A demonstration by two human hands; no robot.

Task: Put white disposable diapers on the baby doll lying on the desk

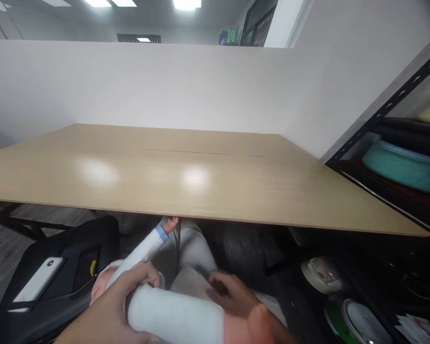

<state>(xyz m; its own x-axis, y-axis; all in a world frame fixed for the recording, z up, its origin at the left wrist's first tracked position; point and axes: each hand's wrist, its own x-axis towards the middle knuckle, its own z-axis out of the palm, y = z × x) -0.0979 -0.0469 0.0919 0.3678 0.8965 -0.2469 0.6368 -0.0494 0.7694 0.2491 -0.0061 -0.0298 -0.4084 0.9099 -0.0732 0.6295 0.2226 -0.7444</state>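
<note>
A baby doll (175, 311) in white clothes lies across the lap below the table edge. Its head, partly hidden, is to the left, and one arm with a blue cuff (162, 232) reaches up towards the table. A bare foot (249, 328) sticks out at the lower right. My left hand (129, 301) is wrapped around the doll's white-clothed body. Beyond the doll's leg, my right hand (232, 292) has its fingers curled together; the leg covers part of it, and whatever it may hold does not show.
The wooden table (186, 177) spans the view ahead, against a white partition (165, 86). At left, a white phone (39, 282) lies on a black chair or bag (103, 229). Right, a black metal rack (380, 117) holds a teal container (404, 165); round items (322, 274) sit low down.
</note>
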